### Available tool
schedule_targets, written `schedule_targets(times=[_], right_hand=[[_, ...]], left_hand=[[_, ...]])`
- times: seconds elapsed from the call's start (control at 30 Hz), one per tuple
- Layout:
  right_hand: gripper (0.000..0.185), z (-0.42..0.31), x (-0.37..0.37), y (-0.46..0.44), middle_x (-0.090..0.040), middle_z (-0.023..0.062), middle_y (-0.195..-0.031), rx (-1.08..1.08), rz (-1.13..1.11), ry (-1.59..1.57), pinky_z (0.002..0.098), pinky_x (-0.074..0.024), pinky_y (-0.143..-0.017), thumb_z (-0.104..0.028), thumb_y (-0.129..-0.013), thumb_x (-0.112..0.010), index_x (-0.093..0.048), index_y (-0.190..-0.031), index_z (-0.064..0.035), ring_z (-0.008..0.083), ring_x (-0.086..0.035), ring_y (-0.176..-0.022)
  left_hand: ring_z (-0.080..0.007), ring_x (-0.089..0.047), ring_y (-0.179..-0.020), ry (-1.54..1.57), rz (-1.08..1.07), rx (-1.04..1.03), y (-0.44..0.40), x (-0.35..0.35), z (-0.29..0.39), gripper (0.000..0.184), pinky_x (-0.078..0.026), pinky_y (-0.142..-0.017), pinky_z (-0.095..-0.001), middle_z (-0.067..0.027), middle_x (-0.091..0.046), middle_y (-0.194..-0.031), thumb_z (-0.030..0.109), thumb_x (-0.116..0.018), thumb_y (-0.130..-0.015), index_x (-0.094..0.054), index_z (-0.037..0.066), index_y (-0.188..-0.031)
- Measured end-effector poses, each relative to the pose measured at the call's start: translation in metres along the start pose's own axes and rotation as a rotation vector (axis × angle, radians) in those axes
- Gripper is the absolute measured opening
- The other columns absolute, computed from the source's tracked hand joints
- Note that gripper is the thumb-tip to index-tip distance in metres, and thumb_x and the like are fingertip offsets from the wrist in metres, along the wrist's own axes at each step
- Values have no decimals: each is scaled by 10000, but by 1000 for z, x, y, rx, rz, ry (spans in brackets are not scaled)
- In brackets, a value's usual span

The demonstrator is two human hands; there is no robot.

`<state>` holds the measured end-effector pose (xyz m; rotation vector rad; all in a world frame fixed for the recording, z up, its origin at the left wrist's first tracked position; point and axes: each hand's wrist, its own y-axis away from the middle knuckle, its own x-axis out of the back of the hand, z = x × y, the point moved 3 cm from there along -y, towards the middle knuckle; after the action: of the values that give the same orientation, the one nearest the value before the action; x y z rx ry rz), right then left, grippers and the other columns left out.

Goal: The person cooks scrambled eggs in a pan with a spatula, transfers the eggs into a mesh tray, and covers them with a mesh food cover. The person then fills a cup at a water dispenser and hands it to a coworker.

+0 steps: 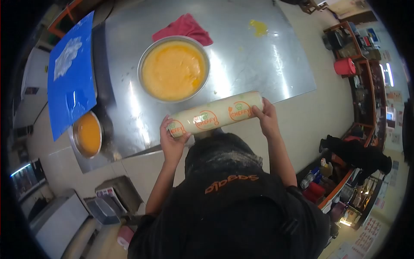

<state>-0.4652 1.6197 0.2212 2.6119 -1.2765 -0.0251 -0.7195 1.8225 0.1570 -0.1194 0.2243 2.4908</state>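
A long roll of wrap (211,115) printed with orange and green "Cheffy" logos lies across both my hands, slightly tilted with its right end higher. My left hand (173,140) grips its left end, thumb below and fingers around the end. At the other end my right hand (266,117) holds it, thumb on the front. Just beyond the roll, a round metal pan (140,80) full of orange-yellow batter (174,69) stands on the steel table (241,60). A crumpled red cloth (185,28) touches the pan's far side.
A blue board (82,95) with a whitish smear leans at the left over a second bowl (100,134) of orange liquid. A yellow spill (258,28) marks the table's far right. Another person in black (358,155) is by the shelves at right.
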Motion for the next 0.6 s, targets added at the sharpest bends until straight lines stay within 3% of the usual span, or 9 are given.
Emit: schedule_targets(times=[0.1,0.13,0.23,0.3,0.33,0.37,0.4,0.53,0.6], right_hand=[[318,-82,11,15,-652,86,-929,236,66,220,358,-462,-806,-140,-821,-712,-583,-1079,-7,203,-604,-898],[326,-100,16,19,-645,86,-893,384,87,442,374,-457,-797,-149,-793,-730,-590,-1059,-25,230,-600,-883],[325,-164,-2,29,-578,85,-760,728,-39,892,408,-422,-759,-192,-664,-762,-606,-926,-82,306,-551,-842],[163,-149,-28,24,-574,15,-738,893,-245,980,453,-391,-823,-182,-643,-684,-615,-783,-135,244,-535,-868],[111,-164,-27,31,-589,15,-769,975,-206,1002,517,-361,-939,-157,-691,-630,-635,-799,-133,227,-522,-921],[224,-153,-33,28,-566,0,-779,1142,-99,1025,507,-367,-953,-189,-609,-674,-616,-819,-138,229,-492,-920],[313,-149,-40,23,-574,5,-873,1029,-125,1164,540,-331,-1031,-203,-623,-676,-608,-910,-98,236,-486,-972],[714,-163,43,60,-446,135,-1328,1272,-14,1049,588,-254,-1102,-248,-637,-755,-470,-1262,-55,323,-412,-1236],[708,-166,121,78,-387,173,-1385,1285,-173,632,560,-280,-1091,-254,-676,-771,-459,-1287,-80,359,-395,-1250]], left_hand=[[-317,-445,-1262,-464,-223,-289,-11,-45,10,840,-484,-990,-417,-205,-211,-1493,17,-826,-660,-343,23,-1347],[-330,-392,-1302,-652,-241,-397,-11,-70,18,875,-481,-968,-454,-214,-213,-1488,188,-825,-706,-314,17,-1396],[-374,-379,-1287,-1021,-47,-497,-6,-142,7,822,-387,-1009,-487,-231,-317,-1421,248,-807,-702,-350,-3,-1338],[-371,-406,-1253,-1069,53,-522,-13,-173,-23,822,-400,-997,-480,-229,-350,-1387,259,-814,-694,-362,-3,-1330],[-370,-420,-1236,-1061,90,-536,-19,-182,-36,823,-406,-991,-477,-227,-367,-1371,264,-817,-690,-368,-4,-1325],[-369,-434,-1219,-1045,120,-544,-25,-191,-48,823,-412,-984,-473,-226,-383,-1354,270,-820,-686,-373,-4,-1321],[-367,-448,-1202,-1020,152,-562,-30,-199,-56,824,-419,-978,-470,-224,-400,-1337,275,-824,-682,-379,-4,-1317],[-361,-503,-1135,-931,321,-531,-45,-211,-84,826,-444,-954,-455,-219,-466,-1270,297,-838,-666,-402,-5,-1300],[-358,-531,-1101,-876,432,-504,-54,-224,-96,828,-456,-941,-448,-216,-499,-1236,308,-845,-658,-414,-5,-1292]])
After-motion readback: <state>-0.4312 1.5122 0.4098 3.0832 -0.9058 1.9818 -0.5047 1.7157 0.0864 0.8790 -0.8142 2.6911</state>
